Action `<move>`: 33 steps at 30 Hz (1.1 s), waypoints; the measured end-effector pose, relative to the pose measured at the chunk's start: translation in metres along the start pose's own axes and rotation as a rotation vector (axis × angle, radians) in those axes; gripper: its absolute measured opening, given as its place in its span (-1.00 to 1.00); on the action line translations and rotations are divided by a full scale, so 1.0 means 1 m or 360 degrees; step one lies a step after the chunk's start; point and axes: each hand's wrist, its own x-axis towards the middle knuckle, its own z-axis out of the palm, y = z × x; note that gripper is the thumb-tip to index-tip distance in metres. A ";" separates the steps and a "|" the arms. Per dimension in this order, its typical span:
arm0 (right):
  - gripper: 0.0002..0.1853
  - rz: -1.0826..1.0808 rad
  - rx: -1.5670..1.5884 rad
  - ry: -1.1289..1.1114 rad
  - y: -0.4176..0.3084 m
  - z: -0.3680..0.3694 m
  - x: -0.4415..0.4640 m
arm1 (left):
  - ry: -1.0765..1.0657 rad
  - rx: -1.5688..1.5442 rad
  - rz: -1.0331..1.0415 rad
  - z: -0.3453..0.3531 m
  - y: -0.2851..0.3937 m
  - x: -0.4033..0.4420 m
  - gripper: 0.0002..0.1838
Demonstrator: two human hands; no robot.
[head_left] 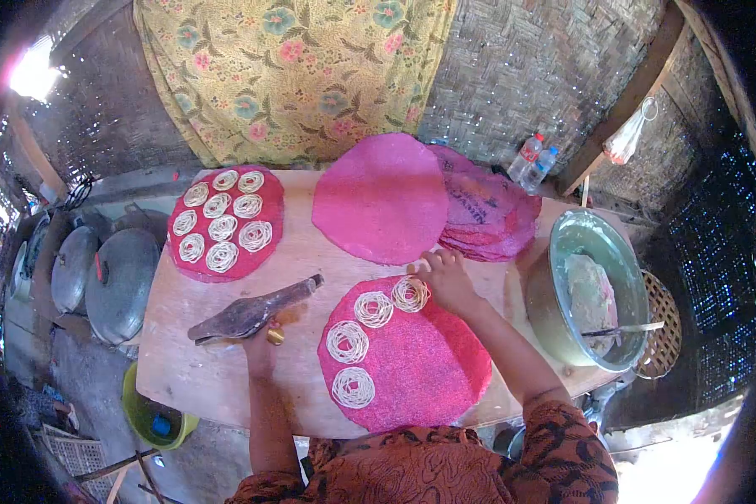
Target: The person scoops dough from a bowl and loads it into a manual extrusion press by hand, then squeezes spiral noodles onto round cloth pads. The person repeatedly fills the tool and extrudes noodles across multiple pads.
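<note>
1) The left hand was closed on a long dark tool, which slanted above the wooden table; its fingers were mostly hidden by the tool, and a brass-coloured part showed beside the hand
2) The right hand reached across the near pink disc, fingers bent, their tips at the far edge of a pale coil of strands; one cannot tell whether they pinched it
3) That coil was one of four, set along the disc's left and far edges
4) At the table's far left, a red disc bore ten similar coils
5) Beyond the right hand, a plain pink disc lay against a stack of discs with dark markings, too blurred to read
6) On the right stood a green basin holding a pale mass
7) Behind it were a red-capped bottle and a blue-capped bottle; the former's red label was too small to read
</note>
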 end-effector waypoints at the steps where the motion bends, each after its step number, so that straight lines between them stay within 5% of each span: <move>1: -0.59 -0.0040 -0.0066 0.0047 -0.001 -0.005 0.000 | 0.0005 0.0057 -0.0025 -0.005 -0.002 0.001 -0.76; 3: -0.56 -0.0086 -0.0143 0.0109 -0.005 -0.025 0.002 | 0.0006 0.0104 -0.0034 -0.017 -0.006 0.001 -0.74; 5: -0.52 0.0076 -0.0025 0.0066 -0.020 -0.075 0.002 | -0.0028 0.0871 0.0347 -0.036 -0.009 -0.005 -0.74; 6: -0.52 0.0068 -0.0021 0.0068 -0.033 -0.099 -0.004 | -0.0019 0.0873 0.0351 -0.033 -0.005 -0.015 -0.74; 8: -0.48 -0.0225 0.0928 0.0304 -0.062 -0.149 -0.021 | -0.0351 0.1629 0.0813 -0.003 0.016 -0.053 -0.55; 9: -0.48 -0.0350 0.0973 0.0213 -0.083 -0.171 -0.033 | -0.0460 0.1760 0.0921 0.010 0.024 -0.074 -0.56; 13: -0.57 -0.0366 0.0847 -0.0028 -0.140 -0.174 -0.086 | -0.0869 0.1635 0.0872 0.057 0.033 -0.160 -0.55; 15: -0.58 0.0062 0.1093 -0.0492 -0.127 -0.165 -0.110 | -0.1113 0.1593 0.0877 0.075 0.035 -0.193 -0.55; 19: -0.52 0.0075 0.1282 -0.0480 -0.086 -0.143 -0.126 | -0.1703 0.1543 0.0974 0.133 0.046 -0.220 -0.60; 21: -0.52 0.0054 0.1272 -0.0789 -0.061 -0.136 -0.123 | -0.1917 0.1543 0.1043 0.166 0.050 -0.224 -0.63; 22: -0.52 0.0108 0.1261 -0.0737 -0.060 -0.134 -0.130 | -0.2023 0.1556 0.1062 0.183 0.052 -0.225 -0.64; 24: -0.53 -0.0040 0.1551 -0.0004 -0.063 -0.142 -0.131 | -0.2211 0.1603 0.1082 0.211 0.057 -0.223 -0.67; 26: -0.46 -0.0755 0.1120 0.0629 -0.086 -0.234 -0.122 | -0.2383 0.1678 0.1071 0.232 0.066 -0.221 -0.69; 29: -0.46 -0.1147 0.1180 0.0380 -0.120 -0.292 -0.138 | -0.2603 0.1814 0.1054 0.265 0.081 -0.220 -0.73; 32: -0.46 -0.0749 0.1551 -0.0244 -0.101 -0.322 -0.148 | -0.2704 0.1909 0.1173 0.300 0.090 -0.224 -0.76; 33: -0.49 -0.0448 0.1460 0.0004 -0.087 -0.327 -0.158 | -0.2694 0.1928 0.1238 0.312 0.092 -0.227 -0.78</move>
